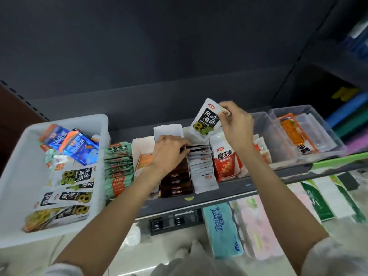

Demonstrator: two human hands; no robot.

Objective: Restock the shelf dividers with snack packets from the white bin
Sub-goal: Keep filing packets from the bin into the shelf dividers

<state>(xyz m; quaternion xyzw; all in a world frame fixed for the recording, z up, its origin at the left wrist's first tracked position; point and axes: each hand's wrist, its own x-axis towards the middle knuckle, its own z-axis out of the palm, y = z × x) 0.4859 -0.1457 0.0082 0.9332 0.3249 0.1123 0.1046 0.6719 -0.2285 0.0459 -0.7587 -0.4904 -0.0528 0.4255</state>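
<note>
The right hand point(236, 124) is pinching a white-and-black seaweed packet point(205, 119) by its top corner, fingers clamped on it, holding it upright just above the far end of the white-packet divider row point(202, 168). The left hand point(169, 152) is reaching into the rows, its fingers curled against the tops of the standing packets at the boundary between the dark brown row point(176, 178) and the white row, seemingly parting them to open a slot; whether it is actually gripping one I cannot tell.

The restocking is looking partly done. The green packet row point(118, 168) at the left, the brown row, the white row and the red konjac packets point(227, 162) are already standing in their dividers on the shelf point(258, 184). The white bin point(18, 176), sitting at the left, is still holding several more of the same seaweed packets point(71, 194) along with blue packets point(77, 146), so a good deal is remaining. Clear tubs point(306, 134) are sitting to the far right.
</note>
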